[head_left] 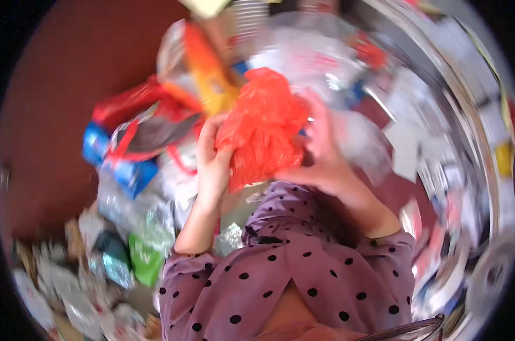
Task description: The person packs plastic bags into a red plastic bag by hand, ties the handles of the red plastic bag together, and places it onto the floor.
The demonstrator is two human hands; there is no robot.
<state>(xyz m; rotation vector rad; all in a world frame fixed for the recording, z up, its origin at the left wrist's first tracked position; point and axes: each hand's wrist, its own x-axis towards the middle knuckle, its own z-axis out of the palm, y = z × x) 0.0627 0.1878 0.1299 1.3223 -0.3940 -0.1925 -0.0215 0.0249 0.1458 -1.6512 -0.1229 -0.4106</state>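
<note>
A crumpled red plastic bag [263, 128] is held up in front of my body. My left hand [213, 150] grips its left edge, with the thumb on the near face and the fingers curled behind. At the bag's right side is my right hand [320, 148], fingers apart and raised, blurred by motion. Its thumb reaches to the bag's lower right edge, but I cannot make out whether it touches. Behind the red bag lie an orange and yellow bag [203, 71] and a large whitish clear plastic bag [308, 54].
Red and blue packaging [127, 170] lies to the left beside a reddish-brown surface [58, 125]. Clear bags and a green bag [145, 258] pile up at lower left. White papers [408, 142] spread along the right, near a paper roll [493, 275].
</note>
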